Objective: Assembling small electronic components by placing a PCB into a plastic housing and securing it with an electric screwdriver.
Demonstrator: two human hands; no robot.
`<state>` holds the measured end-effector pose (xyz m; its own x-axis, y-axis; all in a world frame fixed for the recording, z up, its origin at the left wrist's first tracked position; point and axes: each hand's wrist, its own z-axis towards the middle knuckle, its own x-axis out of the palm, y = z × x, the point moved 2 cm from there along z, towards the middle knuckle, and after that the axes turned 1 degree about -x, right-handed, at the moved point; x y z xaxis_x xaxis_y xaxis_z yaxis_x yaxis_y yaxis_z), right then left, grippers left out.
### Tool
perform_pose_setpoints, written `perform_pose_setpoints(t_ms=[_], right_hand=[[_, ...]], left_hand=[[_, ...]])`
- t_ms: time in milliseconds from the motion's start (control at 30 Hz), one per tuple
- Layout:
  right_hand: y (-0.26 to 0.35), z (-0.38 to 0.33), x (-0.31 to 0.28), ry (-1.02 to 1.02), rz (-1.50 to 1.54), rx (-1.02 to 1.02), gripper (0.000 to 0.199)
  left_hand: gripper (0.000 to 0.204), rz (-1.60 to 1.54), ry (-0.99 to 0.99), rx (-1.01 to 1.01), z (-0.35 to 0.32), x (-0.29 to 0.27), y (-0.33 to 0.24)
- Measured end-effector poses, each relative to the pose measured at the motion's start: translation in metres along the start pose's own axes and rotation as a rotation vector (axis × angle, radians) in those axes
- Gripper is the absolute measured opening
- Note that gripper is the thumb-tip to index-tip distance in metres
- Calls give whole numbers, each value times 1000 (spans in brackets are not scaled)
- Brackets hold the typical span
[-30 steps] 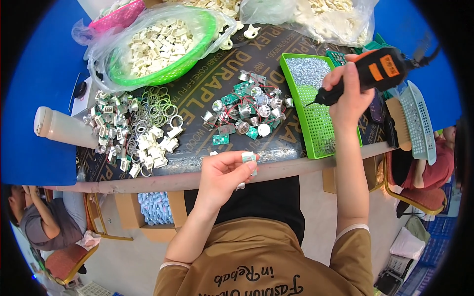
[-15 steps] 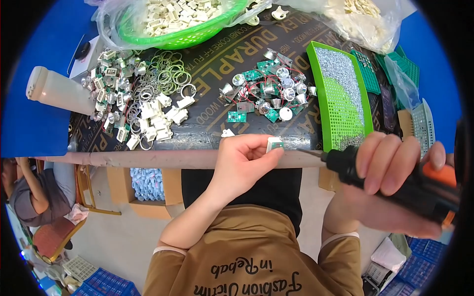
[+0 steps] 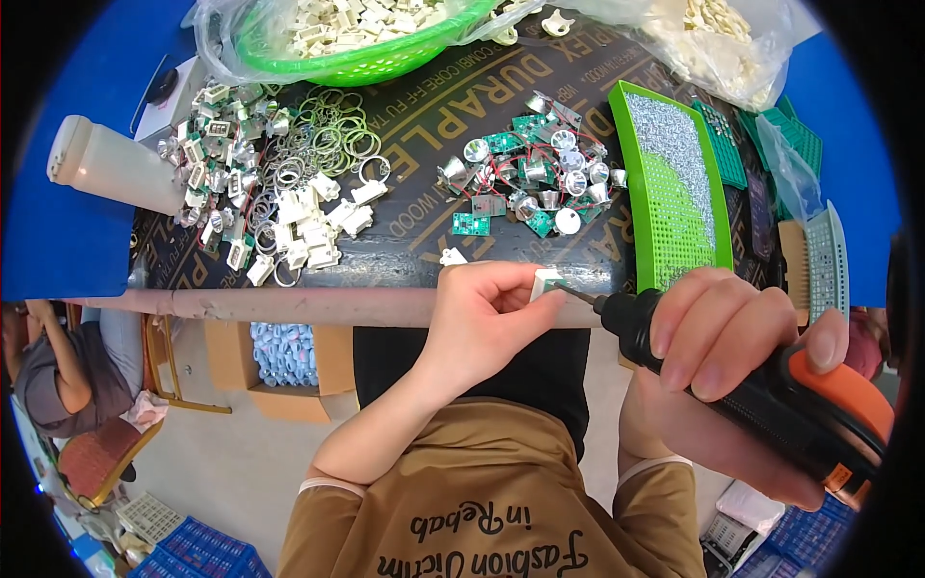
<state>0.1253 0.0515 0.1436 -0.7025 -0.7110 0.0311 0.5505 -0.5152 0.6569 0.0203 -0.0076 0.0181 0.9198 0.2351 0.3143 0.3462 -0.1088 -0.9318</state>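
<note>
Between the thumb and fingers of my left hand (image 3: 482, 323) is a small white plastic housing (image 3: 541, 282) with a green circuit board in its open side, held just over the table's front edge. My right hand (image 3: 723, 337) is wrapped round a black and orange electric screwdriver (image 3: 631, 326). Its thin bit points left and meets the green board, or very nearly; I cannot tell if it touches. A loose white housing (image 3: 452, 256) lies just beyond my left hand. Farther back is a pile of green boards with silver reflectors and red wires (image 3: 540, 169).
A bright green tray (image 3: 644, 226) of small silver screws stands on the right. On the left lie white housings (image 3: 303, 231), metal rings (image 3: 332, 135), finished-looking assemblies (image 3: 217, 154) and a whitish bottle (image 3: 111, 164). A green basket (image 3: 385, 63) of white parts is at the back. Another person sits far left.
The screwdriver has moved left and its bit has come from a gap away up to the board in the housing. My left hand keeps its hold, shifted slightly right in the picture.
</note>
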Motion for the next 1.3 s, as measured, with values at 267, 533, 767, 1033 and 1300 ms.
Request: perform_pose_setpoints(t_ms=[267,533,767,1033,1300], right_hand=[[-6,-8,-11,52,27,-42,74],[-14,-14,-8,28,101,-52,73],[-21,-17,-10,38,154,-64,73],[-24,-18,-15,79,140,-93,73],[6,-1,-41,-137,57,-129,85]], left_hand=[[17,-8,0,-12,0,2,-1],[10,36,-106,56,2,5,1],[7,65,-138,92,3,5,4],[8,89,-137,100,5,6,7],[13,88,-86,62,3,7,-1]])
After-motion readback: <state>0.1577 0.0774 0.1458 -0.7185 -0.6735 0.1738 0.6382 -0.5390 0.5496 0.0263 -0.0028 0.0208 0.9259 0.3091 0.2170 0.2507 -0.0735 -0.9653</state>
